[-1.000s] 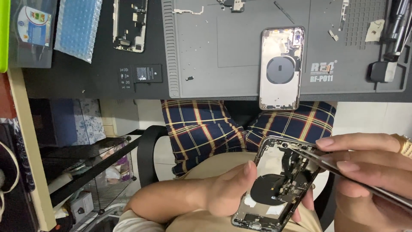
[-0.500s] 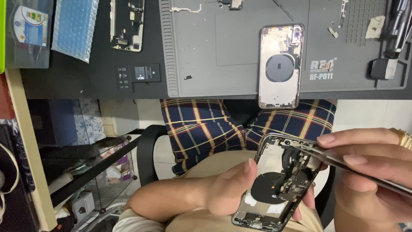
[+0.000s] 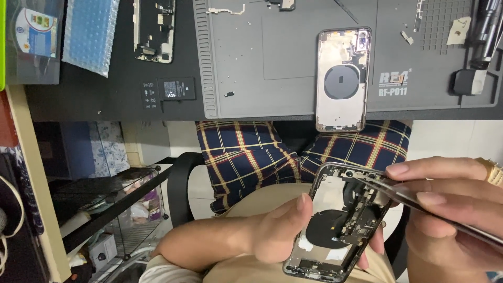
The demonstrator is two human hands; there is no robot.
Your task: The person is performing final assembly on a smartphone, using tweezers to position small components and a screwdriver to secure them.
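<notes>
Comparing with a second ago: barely any change. Opened phone housing [image 3: 343, 222] kept gripped in left hand [image 3: 272, 230] over lap; tweezers [image 3: 419, 202] pinched in right hand [image 3: 450, 202], tips kept at upper components. Work judged mid-step.

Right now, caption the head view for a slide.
Left hand holds an opened phone housing; right hand works tweezers inside.
</notes>
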